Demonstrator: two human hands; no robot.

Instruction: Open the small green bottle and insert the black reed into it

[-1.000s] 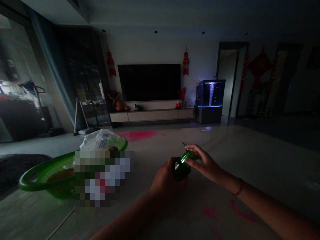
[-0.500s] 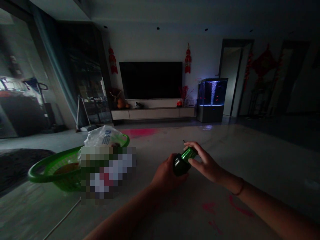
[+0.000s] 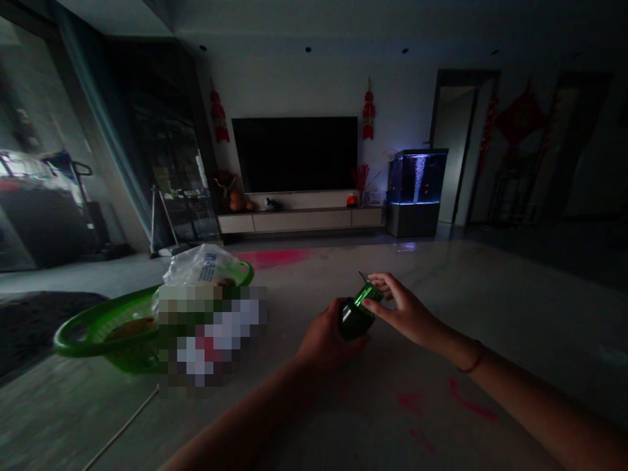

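A blurred, pixelated patch (image 3: 210,340) hides part of the bright green plastic basket (image 3: 98,333) and whatever lies against it. Your left grip (image 3: 326,340) and right grip (image 3: 405,311) cover much of the dark green cylindrical container (image 3: 354,319), and the thin dark tip (image 3: 362,275) above it is too small to identify. Your left forearm (image 3: 235,418) and right forearm (image 3: 540,399) run off the picture's edges.

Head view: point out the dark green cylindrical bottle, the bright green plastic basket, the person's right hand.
Dark green cylindrical bottle (image 3: 354,320), head view, on its body.
Bright green plastic basket (image 3: 59,340), head view, on its rim.
Right hand (image 3: 405,311), head view, on its back.
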